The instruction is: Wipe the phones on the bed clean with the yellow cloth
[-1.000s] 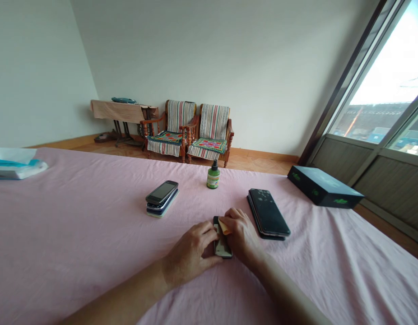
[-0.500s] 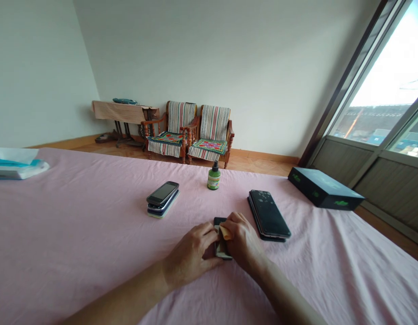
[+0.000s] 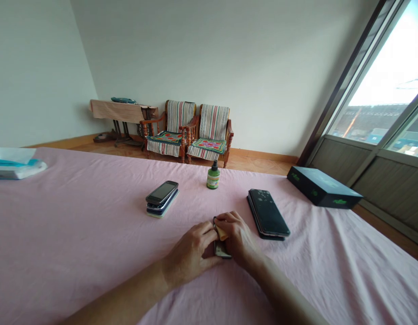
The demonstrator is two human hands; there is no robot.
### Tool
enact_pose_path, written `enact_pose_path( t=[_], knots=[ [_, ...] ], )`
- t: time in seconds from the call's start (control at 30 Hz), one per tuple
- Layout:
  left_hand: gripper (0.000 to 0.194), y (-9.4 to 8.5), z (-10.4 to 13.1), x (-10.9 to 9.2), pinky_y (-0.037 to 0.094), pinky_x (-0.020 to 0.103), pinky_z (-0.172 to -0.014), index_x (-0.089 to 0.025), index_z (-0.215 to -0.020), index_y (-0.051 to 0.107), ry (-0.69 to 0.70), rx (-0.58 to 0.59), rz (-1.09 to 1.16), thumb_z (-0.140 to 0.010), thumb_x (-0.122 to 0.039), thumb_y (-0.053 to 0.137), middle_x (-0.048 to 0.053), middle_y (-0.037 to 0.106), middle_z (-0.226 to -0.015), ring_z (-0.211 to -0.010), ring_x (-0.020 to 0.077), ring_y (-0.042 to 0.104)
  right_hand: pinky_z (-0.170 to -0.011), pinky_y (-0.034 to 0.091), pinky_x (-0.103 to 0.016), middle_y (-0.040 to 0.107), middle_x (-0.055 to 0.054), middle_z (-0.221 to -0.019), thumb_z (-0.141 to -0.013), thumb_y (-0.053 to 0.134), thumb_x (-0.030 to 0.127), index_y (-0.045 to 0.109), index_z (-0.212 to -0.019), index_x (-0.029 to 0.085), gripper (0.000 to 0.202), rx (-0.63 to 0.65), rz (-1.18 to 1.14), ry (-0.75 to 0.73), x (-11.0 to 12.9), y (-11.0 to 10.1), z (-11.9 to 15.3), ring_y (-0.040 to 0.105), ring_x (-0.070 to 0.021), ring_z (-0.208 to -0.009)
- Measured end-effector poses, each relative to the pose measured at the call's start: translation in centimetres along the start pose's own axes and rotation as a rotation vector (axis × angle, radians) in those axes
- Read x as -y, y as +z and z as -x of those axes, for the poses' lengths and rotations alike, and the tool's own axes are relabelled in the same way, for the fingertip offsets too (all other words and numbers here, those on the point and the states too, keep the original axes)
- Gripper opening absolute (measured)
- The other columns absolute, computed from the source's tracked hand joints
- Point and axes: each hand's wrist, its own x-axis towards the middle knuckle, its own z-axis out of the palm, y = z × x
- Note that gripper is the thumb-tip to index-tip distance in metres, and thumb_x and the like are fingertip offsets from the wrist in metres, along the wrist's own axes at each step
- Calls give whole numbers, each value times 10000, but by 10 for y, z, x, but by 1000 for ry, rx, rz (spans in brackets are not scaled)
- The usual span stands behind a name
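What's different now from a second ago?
The right hand has slid the cloth slightly left over the phone, hiding more of its top. Nothing was let go. The left hand, small stack, large stack, bottle and box stayed put.

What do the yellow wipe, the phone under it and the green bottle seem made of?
Yellow wipe: probably soft matte cloth, bunched and without shine. Phone: likely glossy glass or plastic face, judging by its pale reflection; partly covered. Green bottle: apparently smooth plastic, going by its rounded shoulders and dark pump top.
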Motion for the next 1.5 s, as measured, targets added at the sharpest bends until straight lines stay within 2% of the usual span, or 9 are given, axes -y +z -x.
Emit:
enact_pose_path(
  t=[0.27, 0.4, 0.53, 0.67, 0.8, 0.93, 1.1, 1.27, 1.5],
  knots=[
    [358, -3, -1, -1, 433, 339, -958, -215, -1030, 599, 15, 23, 10, -725, -93, 742, 38, 573, -1125, -1085, 230, 528, -829, 418, -291, 687, -48, -1019, -865, 537, 78, 697, -900, 208, 210, 31, 7, 79, 17, -9, 11, 571, -191, -948],
    [360, -2, -1, -1, 426, 339, -964, -208, -1004, 600, 15, 20, 4, -704, -81, 752, 34, 578, -1104, -1081, 227, 526, -926, 386, -333, 665, -70, -1162, -895, 480, 96, 670, -1055, 196, 268, 61, 78, 76, 15, -5, 7, 559, -213, -1100],
    [364, 1, 0, 1, 447, 334, -924, -214, -1028, 594, -11, 14, -22, -717, -123, 760, 26, 575, -1073, -1026, 216, 544, -1044, 313, -383, 535, -122, -1366, -894, 418, 93, 543, -1292, 129, 419, 129, 140, 89, 6, -1, 2, 449, -240, -1285],
    [292, 2, 1, 2, 468, 323, -865, -190, -932, 600, -30, 18, -59, -708, -155, 782, 25, 579, -1015, -957, 211, 558, -1062, 313, -402, 496, -149, -1396, -908, 388, 121, 455, -1370, 87, 468, 165, 155, 86, -2, 0, 1, 422, -252, -1312],
    [351, 1, 0, 1, 454, 338, -914, -197, -997, 604, -18, 26, -36, -703, -138, 787, 30, 586, -1058, -1006, 219, 552, -1034, 349, -395, 529, -143, -1362, -906, 421, 89, 544, -1285, 127, 401, 104, 139, 54, -1, 2, 7, 450, -256, -1279],
    [441, -1, 0, -1, 435, 341, -959, -221, -1081, 593, -4, 18, -2, -700, -112, 786, 30, 582, -1123, -1076, 223, 537, -863, 445, -327, 634, -100, -1137, -884, 525, 92, 657, -1056, 199, 241, -9, 75, 67, 5, 0, 12, 560, -229, -1048],
    [405, 1, 1, 3, 445, 349, -948, -229, -1088, 591, 12, 4, -3, -732, -174, 776, 34, 580, -1114, -1056, 227, 543, -770, 450, -290, 643, -69, -945, -838, 571, 46, 684, -924, 192, 203, -61, -36, 63, 2, -1, 11, 552, -201, -896],
    [355, 2, 2, 4, 454, 352, -922, -233, -1079, 594, 33, -12, -13, -762, -214, 754, 39, 576, -1101, -1035, 232, 546, -765, 437, -265, 623, -51, -944, -803, 555, -5, 695, -853, 195, 249, -16, -63, 67, 2, -5, 14, 540, -182, -894],
    [407, -1, 0, 0, 438, 346, -952, -231, -1081, 591, 5, 20, 2, -726, -135, 768, 34, 575, -1123, -1069, 232, 535, -748, 401, -275, 553, -46, -910, -853, 573, 88, 652, -857, 201, 138, 13, 75, 77, 8, -6, 9, 494, -189, -871]
  ],
)
